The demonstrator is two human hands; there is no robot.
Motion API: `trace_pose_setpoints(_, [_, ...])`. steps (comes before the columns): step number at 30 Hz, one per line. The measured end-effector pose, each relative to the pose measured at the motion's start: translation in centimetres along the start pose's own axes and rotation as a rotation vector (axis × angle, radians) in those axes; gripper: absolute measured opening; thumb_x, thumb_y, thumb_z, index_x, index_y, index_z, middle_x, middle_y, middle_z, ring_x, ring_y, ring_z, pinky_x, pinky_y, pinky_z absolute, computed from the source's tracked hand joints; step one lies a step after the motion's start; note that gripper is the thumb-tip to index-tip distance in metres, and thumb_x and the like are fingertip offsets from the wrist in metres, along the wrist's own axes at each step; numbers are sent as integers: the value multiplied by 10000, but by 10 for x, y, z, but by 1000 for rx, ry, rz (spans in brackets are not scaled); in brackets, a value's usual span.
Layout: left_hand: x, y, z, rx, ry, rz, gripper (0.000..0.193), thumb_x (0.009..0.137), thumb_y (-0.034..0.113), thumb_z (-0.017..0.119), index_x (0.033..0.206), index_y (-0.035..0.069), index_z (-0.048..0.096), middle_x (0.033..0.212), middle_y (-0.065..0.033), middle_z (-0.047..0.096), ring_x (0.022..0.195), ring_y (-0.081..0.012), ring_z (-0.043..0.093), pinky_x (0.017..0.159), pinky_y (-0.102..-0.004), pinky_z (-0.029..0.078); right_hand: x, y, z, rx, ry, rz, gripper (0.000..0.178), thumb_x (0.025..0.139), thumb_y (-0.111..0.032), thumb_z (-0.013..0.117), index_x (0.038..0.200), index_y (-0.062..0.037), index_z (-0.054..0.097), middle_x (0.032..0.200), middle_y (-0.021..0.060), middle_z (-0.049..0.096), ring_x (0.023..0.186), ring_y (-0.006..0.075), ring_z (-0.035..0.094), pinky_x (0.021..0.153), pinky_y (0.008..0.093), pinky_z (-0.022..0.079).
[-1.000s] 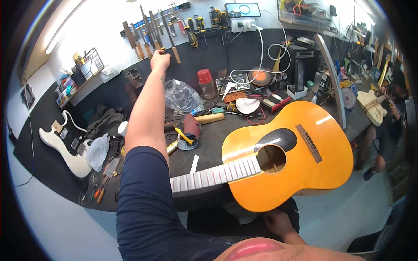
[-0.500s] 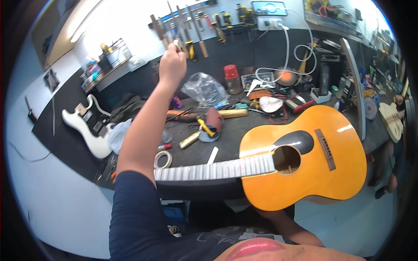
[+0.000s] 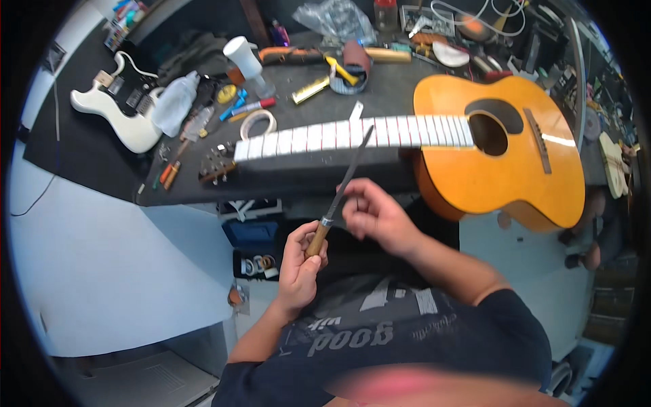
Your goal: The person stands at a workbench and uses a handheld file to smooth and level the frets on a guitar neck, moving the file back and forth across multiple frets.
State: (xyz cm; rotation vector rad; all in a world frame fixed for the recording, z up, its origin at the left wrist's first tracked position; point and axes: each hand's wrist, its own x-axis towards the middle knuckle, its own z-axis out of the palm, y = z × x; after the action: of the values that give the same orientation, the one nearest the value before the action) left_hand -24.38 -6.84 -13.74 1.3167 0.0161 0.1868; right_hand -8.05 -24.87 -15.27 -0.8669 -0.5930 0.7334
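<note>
My left hand (image 3: 299,268) is closed around the wooden handle of a file (image 3: 348,178), whose dark narrow blade points up and away from me. Beside the blade is my right hand (image 3: 380,220), fingers loosely curled and apart; the index fingertip is close to the metal, and I cannot tell if it touches. Beyond the file tip lies an acoustic guitar (image 3: 447,102) with an orange-yellow top. Its neck (image 3: 298,140) stretches left, covered in pale strips between the frets, and no strings show over the sound hole.
A white electric guitar body (image 3: 125,122) lies at the left. Along the bench are a masking tape roll (image 3: 273,124), a white cup (image 3: 242,57), a red marker (image 3: 264,103), a yellow-handled tool (image 3: 342,70) and clear plastic (image 3: 336,20). A mirror edge (image 3: 580,74) stands at the right.
My left hand has come down from the wall tool rack to in front of me, with the file in it. My right hand has risen from below the guitar body. The view has tilted down.
</note>
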Motion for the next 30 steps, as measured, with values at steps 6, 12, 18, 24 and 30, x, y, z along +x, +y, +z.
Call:
trace_pose_setpoints(6, [-5,-17,-25,82,-82,8,584,1040,70,547,1607,28,417,1159,-114,581,916,-138,509,804,-304,456,30,-32,4,-51,-81,69,146,1096,-165,754,1141,-44,687,923,-15,650,804,63,587,705,254,488])
trace_pose_setpoints(12, [-15,2,-59,316,-41,245,485,999,-17,508,1484,-39,518,1165,-114,609,961,-155,567,896,-309,496,26,-94,-7,-153,288,-252,159,1106,-174,729,1050,-30,693,770,2,617,636,99,572,587,263,476])
trace_pose_setpoints(18, [-39,10,-77,0,90,295,428,1031,50,558,1452,-23,525,1215,-151,633,967,-166,572,883,-347,500,15,-123,-12,-217,296,-609,258,1148,-208,663,954,-41,692,718,-13,562,634,78,487,607,298,439])
trace_pose_setpoints(24, [-29,-3,-41,262,103,227,369,1118,102,617,1460,48,491,1087,-124,668,864,-123,594,754,-267,499,50,-28,43,-157,86,16,178,1136,-203,701,1186,-37,661,930,60,727,762,91,672,681,244,548])
trace_pose_setpoints(30, [-25,2,-41,-85,47,143,491,1039,76,690,1467,66,450,1282,-261,664,756,-163,639,714,-289,566,70,-17,48,-231,-26,39,168,1117,-191,708,1087,-33,662,894,38,721,751,77,656,667,255,539])
